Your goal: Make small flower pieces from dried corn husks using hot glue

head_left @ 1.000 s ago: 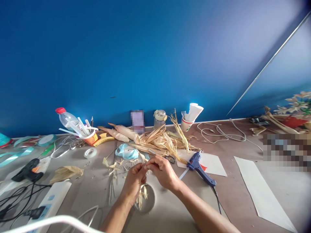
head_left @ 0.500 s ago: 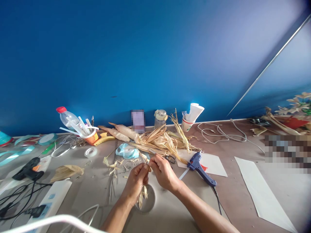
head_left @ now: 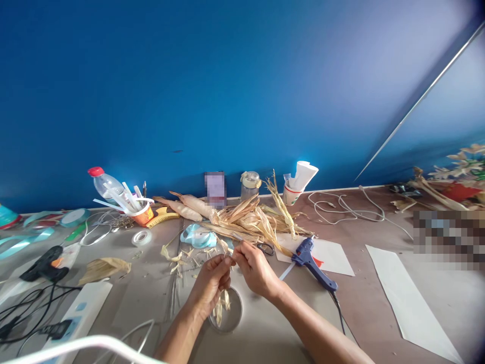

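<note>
My left hand (head_left: pixel 212 283) and my right hand (head_left: pixel 258 269) meet fingertip to fingertip above the table, both closed in a pinch. What sits between them is tiny and mostly covered by the fingers. A pale husk strip (head_left: pixel 224 246) shows just beyond the fingertips; whether it is held or lies behind them, I cannot tell. Below my left hand stands a round dish (head_left: pixel 240 316) with a few pale husk pieces (head_left: pixel 219 312) in it. Dried corn husks (head_left: pixel 261 222) are heaped past my hands, and husk scraps (head_left: pixel 176 259) lie scattered to their left.
On the right, a blue glue gun (head_left: pixel 312 265) rests by white paper (head_left: pixel 337 257). A black tool (head_left: pixel 47 264), cables and a power strip (head_left: pixel 85 303) occupy the left. Along the wall stand a bottle (head_left: pixel 108 186), a cup of white sticks (head_left: pixel 143 216) and a jar (head_left: pixel 250 186).
Almost everything stays put. My left hand has shifted very slightly, while the two pinches remain together in the same place.
</note>
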Motion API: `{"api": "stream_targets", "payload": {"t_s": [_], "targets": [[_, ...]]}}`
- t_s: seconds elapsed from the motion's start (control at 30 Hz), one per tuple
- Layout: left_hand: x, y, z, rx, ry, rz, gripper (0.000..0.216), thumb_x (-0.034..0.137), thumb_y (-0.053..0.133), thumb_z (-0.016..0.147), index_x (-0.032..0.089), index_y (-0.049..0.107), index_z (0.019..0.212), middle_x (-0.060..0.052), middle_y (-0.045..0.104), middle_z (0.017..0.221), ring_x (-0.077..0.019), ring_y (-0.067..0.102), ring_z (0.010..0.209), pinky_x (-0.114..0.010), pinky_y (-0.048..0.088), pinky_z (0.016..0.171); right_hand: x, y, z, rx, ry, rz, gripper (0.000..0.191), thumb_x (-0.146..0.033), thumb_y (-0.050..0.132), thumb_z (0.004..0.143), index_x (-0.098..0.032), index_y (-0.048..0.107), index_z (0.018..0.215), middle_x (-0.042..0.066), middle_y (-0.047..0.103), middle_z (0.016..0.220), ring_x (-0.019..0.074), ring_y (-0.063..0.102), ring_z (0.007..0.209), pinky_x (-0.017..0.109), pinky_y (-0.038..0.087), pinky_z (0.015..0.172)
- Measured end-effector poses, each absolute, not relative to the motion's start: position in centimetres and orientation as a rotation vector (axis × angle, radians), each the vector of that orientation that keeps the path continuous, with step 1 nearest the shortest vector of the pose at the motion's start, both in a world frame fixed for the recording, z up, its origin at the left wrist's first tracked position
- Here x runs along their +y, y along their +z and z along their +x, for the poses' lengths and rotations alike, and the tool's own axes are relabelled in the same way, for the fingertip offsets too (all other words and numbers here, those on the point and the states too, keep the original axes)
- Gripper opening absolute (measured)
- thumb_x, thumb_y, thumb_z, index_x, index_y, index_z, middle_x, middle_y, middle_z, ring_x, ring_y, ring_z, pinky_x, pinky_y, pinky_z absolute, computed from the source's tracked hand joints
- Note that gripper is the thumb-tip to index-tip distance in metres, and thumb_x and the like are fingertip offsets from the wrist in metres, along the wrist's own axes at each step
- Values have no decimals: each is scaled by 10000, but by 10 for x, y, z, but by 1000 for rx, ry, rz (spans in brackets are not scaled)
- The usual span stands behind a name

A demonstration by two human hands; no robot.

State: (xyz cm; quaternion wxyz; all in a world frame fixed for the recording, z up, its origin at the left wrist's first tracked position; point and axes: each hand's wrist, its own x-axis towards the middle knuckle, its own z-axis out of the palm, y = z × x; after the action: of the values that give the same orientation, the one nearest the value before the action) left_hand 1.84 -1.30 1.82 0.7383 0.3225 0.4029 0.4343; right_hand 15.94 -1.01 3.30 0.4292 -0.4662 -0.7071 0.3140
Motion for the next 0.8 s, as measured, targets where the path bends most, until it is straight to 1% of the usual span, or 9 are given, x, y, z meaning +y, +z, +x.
{"api": "stream_targets", "payload": {"t_s": [0.13,0.33,0.4,0.5,0.6,0.7,0.8], "targets": [[-14,18,18,836,951,691,290,335,734,655,151,513,615,115,229,445,-22,133,403,-180,132,401,-10,34,158,-1793,781,-1183,193,-168,434,863,-191,495,681,12,528,695,143,495,671,243,366,628],[-14,21,18,862,949,646,277,300,733,666,142,512,607,110,237,463,-21,140,408,-170,135,396,-6,34,163,-1603,852,-1237,224,-232,427,865,-189,448,647,-11,457,632,126,417,605,243,330,580],[-13,21,16,858,983,601,276,290,738,661,138,514,607,108,241,476,-18,136,411,-164,140,393,-3,32,165,-1463,929,-1243,230,-277,453,854,-189,444,643,-28,411,597,115,371,572,238,305,543],[-11,20,14,805,1054,546,269,280,733,670,134,516,609,105,236,497,-15,136,416,-155,153,390,2,29,168,-1166,1166,-1129,286,-387,516,818,-191,424,632,-58,345,546,88,295,499,230,244,479],[-9,17,12,805,1106,535,219,272,712,694,130,550,659,105,229,505,-15,151,420,-144,165,393,6,26,168,-787,1429,-949,350,-442,616,736,-188,406,618,-65,380,546,58,276,454,218,210,451],[-9,15,12,827,1088,574,175,256,697,703,126,580,705,108,219,497,-16,152,418,-140,168,394,7,24,166,-527,1598,-833,357,-394,724,646,-178,439,646,-63,444,564,40,300,436,202,212,443],[-9,14,11,833,1070,594,156,233,700,683,129,589,717,110,225,484,-17,159,415,-139,179,396,6,23,163,-428,1691,-785,356,-345,763,612,-174,455,660,-68,465,551,31,311,421,190,212,435]]}}
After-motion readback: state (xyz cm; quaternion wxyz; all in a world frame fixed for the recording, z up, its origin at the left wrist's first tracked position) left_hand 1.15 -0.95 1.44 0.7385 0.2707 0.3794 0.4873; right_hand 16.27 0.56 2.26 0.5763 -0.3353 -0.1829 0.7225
